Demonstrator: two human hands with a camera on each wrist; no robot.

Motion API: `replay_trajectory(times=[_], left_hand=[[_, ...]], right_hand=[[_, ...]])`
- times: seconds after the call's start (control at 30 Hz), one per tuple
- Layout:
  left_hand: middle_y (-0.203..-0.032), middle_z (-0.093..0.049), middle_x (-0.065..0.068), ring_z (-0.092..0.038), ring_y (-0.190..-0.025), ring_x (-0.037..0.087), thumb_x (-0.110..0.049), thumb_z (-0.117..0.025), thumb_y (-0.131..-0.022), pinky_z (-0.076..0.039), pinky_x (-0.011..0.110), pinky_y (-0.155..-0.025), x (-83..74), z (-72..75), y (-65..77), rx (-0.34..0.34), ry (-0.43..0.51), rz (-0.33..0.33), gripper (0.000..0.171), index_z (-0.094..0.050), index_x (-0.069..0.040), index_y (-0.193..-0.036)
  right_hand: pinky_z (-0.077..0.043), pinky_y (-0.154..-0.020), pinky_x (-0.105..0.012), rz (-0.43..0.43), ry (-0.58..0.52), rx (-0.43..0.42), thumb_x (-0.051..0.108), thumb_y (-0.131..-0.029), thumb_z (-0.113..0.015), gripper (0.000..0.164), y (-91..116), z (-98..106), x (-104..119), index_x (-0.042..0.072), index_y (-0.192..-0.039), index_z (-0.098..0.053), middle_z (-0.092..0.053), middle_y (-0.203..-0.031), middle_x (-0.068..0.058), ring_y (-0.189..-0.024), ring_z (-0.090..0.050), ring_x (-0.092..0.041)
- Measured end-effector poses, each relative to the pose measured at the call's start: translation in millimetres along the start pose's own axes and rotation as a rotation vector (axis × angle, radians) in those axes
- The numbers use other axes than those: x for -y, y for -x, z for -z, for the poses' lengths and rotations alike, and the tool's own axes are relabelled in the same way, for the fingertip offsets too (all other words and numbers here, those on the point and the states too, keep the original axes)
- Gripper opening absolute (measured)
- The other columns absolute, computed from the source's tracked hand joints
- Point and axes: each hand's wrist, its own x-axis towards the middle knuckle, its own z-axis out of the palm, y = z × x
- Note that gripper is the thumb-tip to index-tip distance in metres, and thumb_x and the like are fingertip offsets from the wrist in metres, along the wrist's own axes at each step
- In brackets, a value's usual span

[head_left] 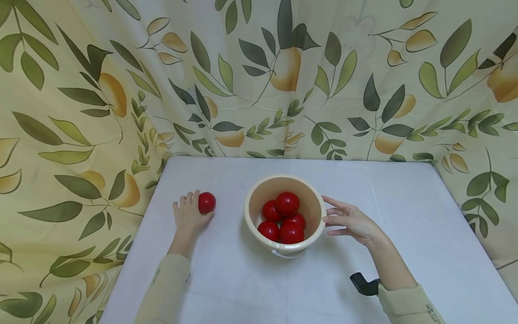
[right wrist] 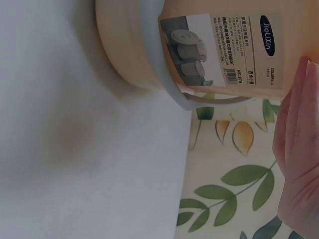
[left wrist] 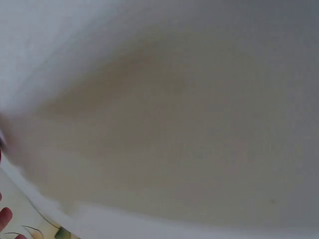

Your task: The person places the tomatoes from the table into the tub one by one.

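Note:
On the left of the table, my left hand (head_left: pixel 191 215) holds a red ball (head_left: pixel 207 203) between thumb and fingers, the thumb curving below it. Only a few fingertips (left wrist: pixel 5 217) show at the lower left corner of the left wrist view. A cream bucket (head_left: pixel 251 186) with several red balls inside stands at mid-table. My right hand (head_left: pixel 352 221) is beside its right rim, fingers extended and the tips right at the wall. In the right wrist view, the bucket's printed label (right wrist: pixel 244 50) and pale handle (right wrist: pixel 158 55) face the camera.
A white cloth covers the table (head_left: pixel 234 288). Behind and to the sides hangs a leaf-and-fruit patterned curtain (head_left: pixel 259 103). A black strap piece (head_left: pixel 364 284) sticks out from the right wrist by the sleeve.

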Motion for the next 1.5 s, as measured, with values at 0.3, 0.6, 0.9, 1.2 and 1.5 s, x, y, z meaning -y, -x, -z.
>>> replay_trajectory(times=[0.3,0.6,0.9,1.2,1.5], left_hand=[[-0.119,-0.048,0.018,-0.04,-0.112,0.037,-0.053,-0.069,-0.068,-0.029,0.06,-0.093,4.7,-9.9,-0.6,0.017,0.016,0.032,0.084,-0.039,-0.006,-0.131],[-0.112,-0.05,0.017,-0.042,-0.107,0.036,-0.055,-0.065,-0.07,-0.031,0.058,-0.092,5.4,-19.2,-5.2,-0.029,0.035,0.04,0.076,-0.044,-0.005,-0.123],[-0.102,-0.05,0.012,-0.043,-0.1,0.031,-0.055,-0.059,-0.07,-0.031,0.054,-0.089,-7.1,-8.1,-14.1,-0.078,0.012,-0.022,0.064,-0.05,-0.006,-0.11],[-0.102,-0.053,0.011,-0.047,-0.096,0.029,-0.057,-0.061,-0.066,-0.036,0.051,-0.086,-39.2,34.9,-29.4,-0.209,-0.038,-0.182,0.066,-0.051,-0.008,-0.11],[-0.106,-0.054,0.01,-0.048,-0.099,0.028,-0.059,-0.059,-0.066,-0.039,0.047,-0.085,-85.9,90.3,-28.2,-0.356,-0.062,-0.365,0.068,-0.051,-0.011,-0.112]], right_hand=[[-0.053,-0.077,-0.042,-0.009,-0.002,-0.002,0.018,-0.083,-0.067,0.076,-0.6,0.8,-1.0,0.011,-0.145,-0.024,-0.059,-0.1,-0.005,-0.087,-0.065,-0.019],[-0.055,-0.074,-0.039,0.002,-0.009,0.013,0.016,-0.085,-0.065,0.074,0.8,0.2,0.5,0.009,-0.145,-0.022,-0.059,-0.101,-0.007,-0.087,-0.065,-0.019],[-0.054,-0.076,-0.041,-0.008,-0.002,0.0,0.017,-0.084,-0.066,0.075,0.0,0.3,-0.5,0.01,-0.145,-0.023,-0.059,-0.101,-0.007,-0.087,-0.065,-0.019],[-0.054,-0.075,-0.04,0.0,-0.007,0.011,0.018,-0.084,-0.066,0.075,0.0,0.2,-0.9,0.011,-0.146,-0.022,-0.059,-0.102,-0.007,-0.087,-0.065,-0.018],[-0.055,-0.074,-0.04,0.001,-0.002,0.009,0.017,-0.084,-0.066,0.076,-0.4,1.1,-1.1,0.01,-0.145,-0.022,-0.058,-0.099,-0.006,-0.085,-0.065,-0.018]])
